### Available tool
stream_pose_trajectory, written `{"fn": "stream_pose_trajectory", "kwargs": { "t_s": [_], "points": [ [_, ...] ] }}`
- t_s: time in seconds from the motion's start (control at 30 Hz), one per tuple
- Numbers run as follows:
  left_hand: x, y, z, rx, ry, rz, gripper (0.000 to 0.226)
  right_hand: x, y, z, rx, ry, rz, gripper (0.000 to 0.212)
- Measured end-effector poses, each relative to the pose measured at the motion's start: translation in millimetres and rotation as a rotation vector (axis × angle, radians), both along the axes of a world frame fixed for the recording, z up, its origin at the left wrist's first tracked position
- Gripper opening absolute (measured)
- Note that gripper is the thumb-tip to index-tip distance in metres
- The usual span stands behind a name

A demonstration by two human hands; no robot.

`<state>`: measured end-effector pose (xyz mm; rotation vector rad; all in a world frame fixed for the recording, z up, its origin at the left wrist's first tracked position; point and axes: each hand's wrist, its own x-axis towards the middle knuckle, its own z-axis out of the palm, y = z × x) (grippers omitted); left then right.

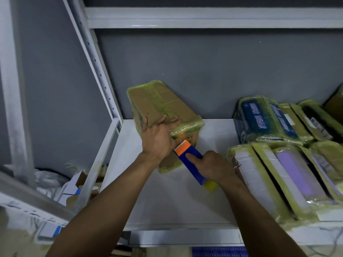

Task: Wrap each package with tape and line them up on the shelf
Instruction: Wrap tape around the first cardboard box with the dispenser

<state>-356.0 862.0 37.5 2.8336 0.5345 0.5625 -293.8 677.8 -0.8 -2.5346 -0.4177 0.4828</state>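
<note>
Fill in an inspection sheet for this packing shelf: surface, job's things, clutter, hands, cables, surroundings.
Surface: white shelf board, carrying the box and packages.
Job's things: cardboard box, wrapped in yellowish tape, stands at the back left; blue tape dispenser, its orange toothed end at the box's near face; wrapped packages lined up on the right.
Clutter: cartons and plastic bags lie beyond the left post.
Hands: left hand grips the box's top edge; right hand holds the dispenser.
Cables: thin wire-like line below the shelf at right; unclear.
Surroundings: grey wall, white metal frame.
</note>
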Motion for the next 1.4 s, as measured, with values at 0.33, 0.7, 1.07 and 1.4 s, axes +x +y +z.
{"fn": "stream_pose_trajectory", "kwargs": {
  "t_s": [0.33, 0.7, 1.07, 1.4],
  "points": [
    [-12.1, 14.1, 4.4, -0.041, 0.049, -0.045, 0.085, -2.1, -31.4, -13.1, 0.073, 0.045, -0.008, 0.072],
    [-48.7, -12.6, -8.5, 0.124, -0.142, 0.113, 0.076, -32.0, -50.1, -5.8, 0.425, 0.249, 0.076, 0.059],
    [-76.7, 15.5, -13.1, -0.157, -0.187, -0.047, 0.077, -40.4, -57.1, 5.9, 0.486, 0.151, 0.292, 0.047],
    [-130.6, -33.4, -3.9, -0.916, -0.492, 0.006, 0.020, -42.9, -54.7, 11.0, 0.573, 0.134, 0.454, 0.032]
  ]
}}
